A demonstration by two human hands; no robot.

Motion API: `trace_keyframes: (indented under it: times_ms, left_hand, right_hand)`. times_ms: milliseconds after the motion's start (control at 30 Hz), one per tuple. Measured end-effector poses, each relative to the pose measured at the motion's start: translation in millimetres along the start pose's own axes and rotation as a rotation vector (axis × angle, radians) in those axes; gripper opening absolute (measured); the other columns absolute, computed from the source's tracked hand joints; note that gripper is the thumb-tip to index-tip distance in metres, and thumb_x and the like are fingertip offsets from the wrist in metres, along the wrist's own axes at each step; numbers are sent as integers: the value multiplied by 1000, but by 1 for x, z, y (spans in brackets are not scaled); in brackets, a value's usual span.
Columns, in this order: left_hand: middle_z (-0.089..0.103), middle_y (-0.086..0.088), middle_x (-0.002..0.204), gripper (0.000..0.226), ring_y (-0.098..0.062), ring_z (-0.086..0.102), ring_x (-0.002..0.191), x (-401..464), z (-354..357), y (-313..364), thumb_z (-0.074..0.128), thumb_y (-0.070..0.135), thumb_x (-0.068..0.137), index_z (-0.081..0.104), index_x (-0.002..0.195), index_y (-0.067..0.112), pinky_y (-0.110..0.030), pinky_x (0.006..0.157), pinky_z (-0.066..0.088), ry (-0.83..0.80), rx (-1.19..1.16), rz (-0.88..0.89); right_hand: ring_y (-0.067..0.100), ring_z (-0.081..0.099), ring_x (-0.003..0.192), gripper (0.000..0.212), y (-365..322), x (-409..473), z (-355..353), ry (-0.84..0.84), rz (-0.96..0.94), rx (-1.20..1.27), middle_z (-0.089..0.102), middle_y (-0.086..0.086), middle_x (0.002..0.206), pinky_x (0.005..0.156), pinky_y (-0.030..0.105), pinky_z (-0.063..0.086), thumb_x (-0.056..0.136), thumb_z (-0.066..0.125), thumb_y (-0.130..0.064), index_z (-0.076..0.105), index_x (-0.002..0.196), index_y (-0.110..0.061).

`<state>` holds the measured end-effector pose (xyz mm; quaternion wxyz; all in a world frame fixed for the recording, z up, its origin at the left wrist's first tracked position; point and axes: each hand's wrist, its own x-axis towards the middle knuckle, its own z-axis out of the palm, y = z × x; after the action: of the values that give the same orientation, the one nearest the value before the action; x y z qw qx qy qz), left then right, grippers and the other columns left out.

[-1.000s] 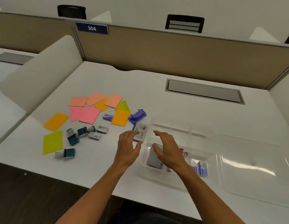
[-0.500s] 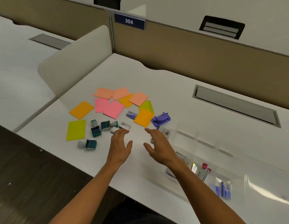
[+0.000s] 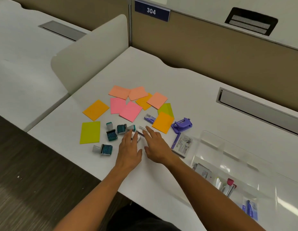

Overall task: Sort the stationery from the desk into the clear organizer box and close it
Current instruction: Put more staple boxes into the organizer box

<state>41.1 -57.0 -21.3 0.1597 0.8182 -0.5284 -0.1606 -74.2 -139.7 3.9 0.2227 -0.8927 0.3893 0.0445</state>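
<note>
White worktop point(image 3: 161, 77): left hand point(image 3: 129, 150) and right hand point(image 3: 157, 147), fingers extended, holding nothing, reach small clear-cased stamps point(image 3: 139, 132); clear plastic organizer box point(image 3: 211, 139) to the right.

Matt white desk point(image 3: 161, 77), glossy clear plastic organizer box point(image 3: 211, 140).
Matt coloured paper notes point(image 3: 129, 111); smooth purple plastic hole punch point(image 3: 182, 125).

Even overhead light is being cast; glare is being reflected off the clear organizer box point(image 3: 236, 157); edges are being bent, floor point(image 3: 28, 189) smeared by blur.

Bare forearms, no sleeves; both hands point(image 3: 141, 147) ungloved.
</note>
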Motion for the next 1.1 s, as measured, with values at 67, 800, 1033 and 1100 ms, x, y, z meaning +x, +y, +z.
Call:
trace_keyframes:
  times_ms: [67,800,1033,1100]
  left_hand:
    - [2,-9,161,80,-26,6,149,3,2,-1,54,40,93,7,153,15,-40,117,21,-44,50,-7]
    - [52,-5,123,35,-19,51,107,-3,6,6,71,26,84,58,115,14,-28,89,48,-3,-199,30]
    - [58,-4,126,42,-21,52,113,-25,7,19,67,27,87,53,125,16,-27,96,42,-51,-222,-44]
    - [57,-4,126,44,-20,52,113,-30,5,23,68,26,86,52,126,16,-27,96,43,-58,-232,-48]
  right_hand:
    - [28,13,148,80,-2,9,4,-8,-25,-55,-2,0,165,116,44,29,94,58,-23,8,156,-18]
    - [23,56,108,27,3,-12,22,162,13,-40,57,7,129,89,35,53,94,62,-22,63,120,-13]
    - [22,56,103,26,5,-37,27,153,29,48,61,10,121,87,31,49,96,58,-24,60,120,-13]
    - [23,54,108,35,6,-44,26,151,40,92,58,9,126,91,32,48,95,59,-25,53,129,-16]
